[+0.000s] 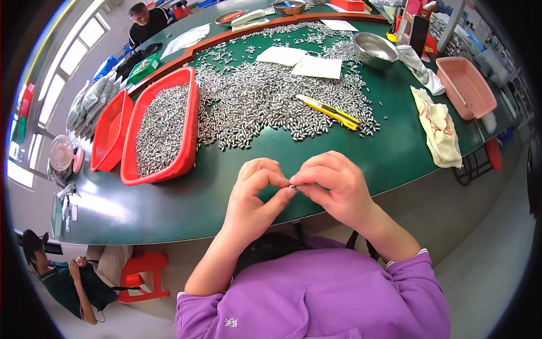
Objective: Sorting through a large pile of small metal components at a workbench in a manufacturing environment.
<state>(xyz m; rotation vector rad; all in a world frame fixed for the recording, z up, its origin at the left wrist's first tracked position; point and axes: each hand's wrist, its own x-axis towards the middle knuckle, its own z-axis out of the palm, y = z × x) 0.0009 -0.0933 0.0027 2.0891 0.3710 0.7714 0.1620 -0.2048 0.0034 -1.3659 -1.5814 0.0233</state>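
Observation:
Near the table's front edge, my left hand (255, 192) and my right hand (334, 183) meet fingertip to fingertip. Between their pinched thumbs and forefingers is a small metal piece (292, 186), dark and shiny, mostly covered by the fingers. Both hands seem to grip it at once. Beyond them a wide heap of small silvery metal pieces (248, 104) spreads over the green table (226, 181). A yellow utility knife (328, 112) lies on the heap's right part. Left of my hands, a red plastic basket (189, 135) holds many more of these pieces.
An empty-looking red tray (110, 133) leans beside the basket. Paper sheets (317, 66) lie on the heap. At right are a steel bowl (375, 50), a cream cloth (437, 127) and a pink basin (466, 87). One person (148, 24) sits across; another (73, 277) sits at left.

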